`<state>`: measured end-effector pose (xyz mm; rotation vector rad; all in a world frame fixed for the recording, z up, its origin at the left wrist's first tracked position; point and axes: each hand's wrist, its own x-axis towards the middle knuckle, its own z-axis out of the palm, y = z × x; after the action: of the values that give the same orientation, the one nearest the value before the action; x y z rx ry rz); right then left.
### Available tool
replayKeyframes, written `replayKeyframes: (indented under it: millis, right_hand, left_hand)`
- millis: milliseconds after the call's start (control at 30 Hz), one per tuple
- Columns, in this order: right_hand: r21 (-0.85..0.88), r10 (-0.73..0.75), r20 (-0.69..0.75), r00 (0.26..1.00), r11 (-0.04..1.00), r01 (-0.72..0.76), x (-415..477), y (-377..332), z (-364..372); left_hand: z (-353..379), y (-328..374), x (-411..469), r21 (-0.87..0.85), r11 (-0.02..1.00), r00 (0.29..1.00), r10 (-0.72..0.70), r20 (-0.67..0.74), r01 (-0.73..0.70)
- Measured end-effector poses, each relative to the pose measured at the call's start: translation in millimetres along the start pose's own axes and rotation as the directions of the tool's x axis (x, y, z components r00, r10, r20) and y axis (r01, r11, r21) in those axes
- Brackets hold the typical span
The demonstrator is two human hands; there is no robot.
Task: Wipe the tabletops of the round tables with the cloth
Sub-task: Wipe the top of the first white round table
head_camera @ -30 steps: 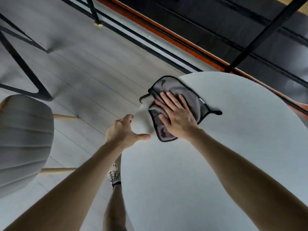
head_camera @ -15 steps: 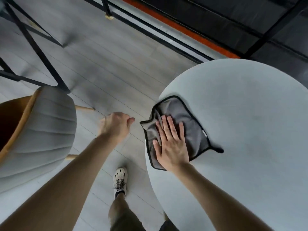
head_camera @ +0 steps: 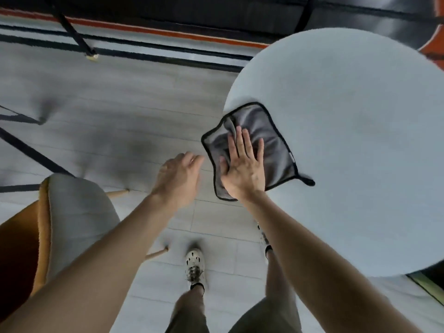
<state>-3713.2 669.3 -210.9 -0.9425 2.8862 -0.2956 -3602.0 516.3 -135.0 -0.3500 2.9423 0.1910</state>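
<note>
Right hand [head_camera: 242,174]: fingers [head_camera: 246,143] spread flat, pressing grey cloth [head_camera: 271,140] on round counter [head_camera: 360,140] edge. Left hand [head_camera: 177,179]: loosely curled, empty. Wiping apparently midway; surface beyond fingers likely remaining.

The round worktop [head_camera: 360,152] is bare from the 12 o'clock rim to the 5 o'clock rim, so a hand can pass there freely. Only the grey cloth [head_camera: 271,145] lies at its 9 o'clock edge, hanging partly over the rim, under the flat right hand [head_camera: 242,171]. The left hand [head_camera: 177,176] is in open air beside the rim. At 8 o'clock a padded chair [head_camera: 72,219] stands near, above the floor [head_camera: 120,104].
</note>
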Motion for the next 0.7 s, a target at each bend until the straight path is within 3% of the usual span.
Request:
replayKeyframes:
  millis: [133,233,400,567,700]
  right_hand:
    - [-0.026,0.068,0.021,0.997,0.997,-0.067,-117.0,19.6,-8.8]
    - [-0.049,0.222,0.001,0.975,0.974,-0.222,-203.5,66.1,-19.1]
    - [-0.060,0.562,-0.052,0.825,0.823,-0.565,-209.8,68.2,-22.7]
    - [0.005,0.452,-0.037,0.891,0.892,-0.452,-119.9,17.1,-10.3]
    - [0.040,0.342,-0.055,0.938,0.939,-0.341,-145.3,42.4,-11.4]
  left_hand:
    - [11.9,4.1,7.1,0.032,0.983,0.981,0.181,-0.064,-0.179]
    - [18.0,28.6,8.6,0.041,0.951,0.950,0.308,-0.043,-0.306]
    - [29.1,65.5,4.9,-0.063,0.930,0.931,0.364,0.009,-0.363]
    - [26.2,61.2,8.6,-0.055,0.945,0.947,0.321,-0.021,-0.322]
    - [15.9,84.0,14.1,0.018,0.963,0.962,0.271,-0.027,-0.270]
